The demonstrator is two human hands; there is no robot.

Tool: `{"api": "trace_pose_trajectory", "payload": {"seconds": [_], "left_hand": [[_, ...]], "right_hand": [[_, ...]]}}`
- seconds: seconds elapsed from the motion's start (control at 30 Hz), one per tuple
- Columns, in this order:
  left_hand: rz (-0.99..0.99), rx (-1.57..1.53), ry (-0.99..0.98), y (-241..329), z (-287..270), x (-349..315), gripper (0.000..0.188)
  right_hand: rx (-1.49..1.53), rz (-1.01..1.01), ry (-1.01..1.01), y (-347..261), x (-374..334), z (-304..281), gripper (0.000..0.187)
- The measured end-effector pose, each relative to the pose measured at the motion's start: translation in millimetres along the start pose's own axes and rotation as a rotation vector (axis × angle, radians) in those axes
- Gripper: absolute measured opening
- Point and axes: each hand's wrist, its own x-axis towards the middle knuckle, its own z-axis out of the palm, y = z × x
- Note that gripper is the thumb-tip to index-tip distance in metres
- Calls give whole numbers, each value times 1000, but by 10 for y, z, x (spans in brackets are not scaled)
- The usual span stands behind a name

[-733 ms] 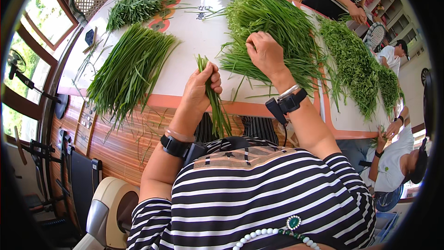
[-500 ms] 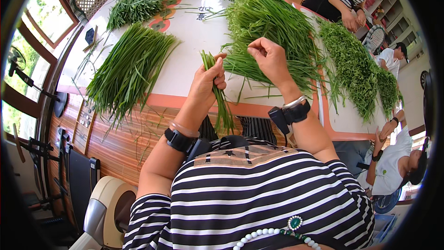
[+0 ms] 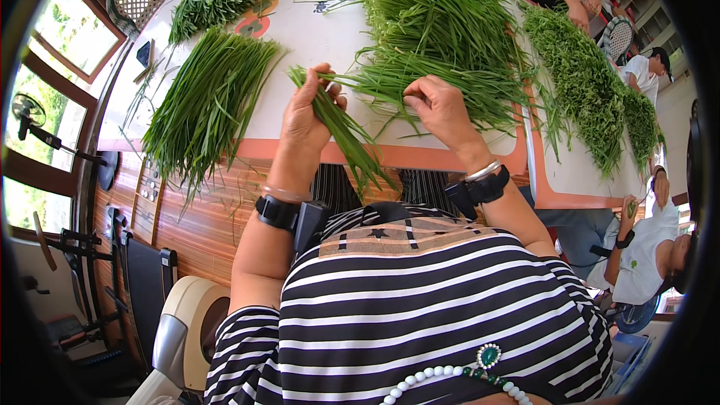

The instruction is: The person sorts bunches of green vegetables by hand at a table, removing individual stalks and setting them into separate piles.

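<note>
My left hand (image 3: pixel 304 121) is closed round a small bunch of garlic chives (image 3: pixel 343 131), whose long green leaves slant down to the right past the table edge. My right hand (image 3: pixel 444 112) has its thumb and fingers pinched together in front of the large chive heap (image 3: pixel 442 19). What lies in that pinch, if anything, is too fine to make out. Thin green stalks stretch from the top of the held bunch toward the right hand. A neater pile of chives (image 3: pixel 214 94) lies to the left of my left hand, its leaf ends hanging over the edge.
The white table (image 3: pixel 311 37) has an orange border. More greens (image 3: pixel 577 82) cover its right part, and another pile (image 3: pixel 217 4) lies far left beside a dark phone-like object (image 3: pixel 145 54). Other people's hands (image 3: pixel 583 11) are at the far edges. A beige-grey machine (image 3: pixel 180 330) stands at lower left.
My left hand has moved left and slightly up, and its bunch has tilted from near upright to a slant. The right hand remains pinched, a little lower. The view has shifted slightly.
</note>
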Motion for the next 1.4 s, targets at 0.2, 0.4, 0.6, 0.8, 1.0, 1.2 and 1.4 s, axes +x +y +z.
{"api": "trace_pose_trajectory", "payload": {"seconds": [0.2,0.4,0.6,0.8,1.0,1.2,1.4], "left_hand": [[33,-239,-232,407,99,-231,23],[-77,-60,-231,703,163,-517,28],[-319,449,6,27,320,-442,28],[-298,471,30,-307,406,-283,21],[-87,528,95,-198,290,-242,20],[-262,179,-133,-309,275,-169,19],[-295,88,-67,-443,245,-73,17]], "right_hand": [[-160,7,-141,-59,-127,184,11],[-212,-64,-42,4,-56,267,9],[2,39,-21,-191,-24,159,9],[96,25,-38,-241,-102,178,10],[-20,-116,43,-158,-33,-156,6],[-325,153,197,370,71,-821,4],[-460,100,59,535,216,-746,6]]}}
